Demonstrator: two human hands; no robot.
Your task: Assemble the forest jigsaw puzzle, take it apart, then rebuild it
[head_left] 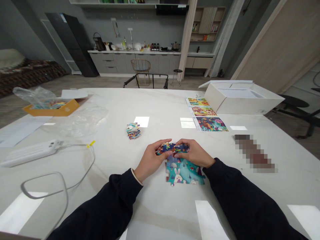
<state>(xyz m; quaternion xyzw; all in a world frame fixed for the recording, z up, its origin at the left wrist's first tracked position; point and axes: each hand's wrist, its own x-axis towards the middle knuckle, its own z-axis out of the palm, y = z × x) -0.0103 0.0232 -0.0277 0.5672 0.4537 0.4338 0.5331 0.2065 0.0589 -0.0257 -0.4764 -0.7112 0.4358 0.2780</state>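
Note:
My left hand (153, 158) is closed round several jigsaw puzzle pieces (165, 147), thumb on top. Close beside it, my right hand (196, 153) pinches a dark blue puzzle piece (184, 147) between thumb and fingers. Both hands meet over the far edge of a joined section of jigsaw puzzle (186, 173), teal with a white rabbit, which lies flat on the table. Part of this section is covered by my fingers and right sleeve. Up and to the left, a stack of loose puzzle pieces (133, 130) rests apart from my hands.
Picture cards (211, 123) lie by an open white box (246, 100) at the back right. At left are a yellow tray (67, 108) with plastic bags, a clear bag (83, 121) and a white power strip (32, 151) with its cable. A pixelated object (255, 153) lies at right.

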